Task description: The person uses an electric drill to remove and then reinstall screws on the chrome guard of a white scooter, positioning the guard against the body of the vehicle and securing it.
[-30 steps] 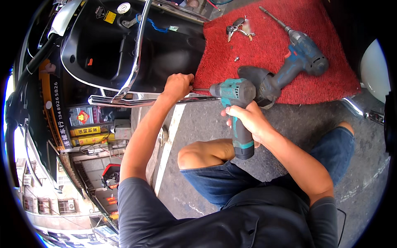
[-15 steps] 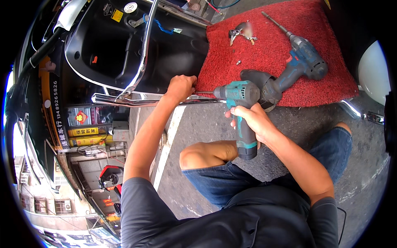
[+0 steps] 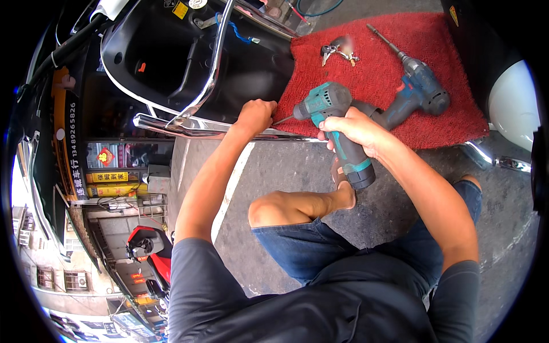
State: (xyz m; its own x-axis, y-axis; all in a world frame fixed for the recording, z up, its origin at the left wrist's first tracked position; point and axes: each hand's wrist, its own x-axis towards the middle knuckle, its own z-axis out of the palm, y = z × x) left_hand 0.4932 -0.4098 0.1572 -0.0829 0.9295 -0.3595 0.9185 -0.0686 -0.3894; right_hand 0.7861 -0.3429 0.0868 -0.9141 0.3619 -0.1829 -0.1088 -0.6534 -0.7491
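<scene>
My right hand (image 3: 355, 131) is wrapped round the grip of a teal and black cordless drill (image 3: 326, 102). The drill's thin bit (image 3: 283, 120) points left and a little down, with its tip close to my left hand (image 3: 256, 119). That hand is closed, its fingers curled at the edge of a black plastic vehicle panel (image 3: 243, 71), just above the chrome rail (image 3: 189, 128). Whatever it pinches is hidden. A second, blue-grey power driver (image 3: 422, 86) with a long bit lies on the red mat (image 3: 320, 43), its grip partly behind my right hand.
A bunch of keys (image 3: 338, 54) lies on the mat. A chrome tube (image 3: 213, 68) rises over the panel, where a blue wire (image 3: 237, 34) hangs. A white rounded part (image 3: 514, 103) stands at right. My bare knee (image 3: 269, 212) is below the rail, and a red motorbike (image 3: 151, 251) is farther left.
The drill has tilted, its base swinging right and its bit now slanting down toward my left hand. My left hand stays at the panel's edge. The whole view has shifted slightly.
</scene>
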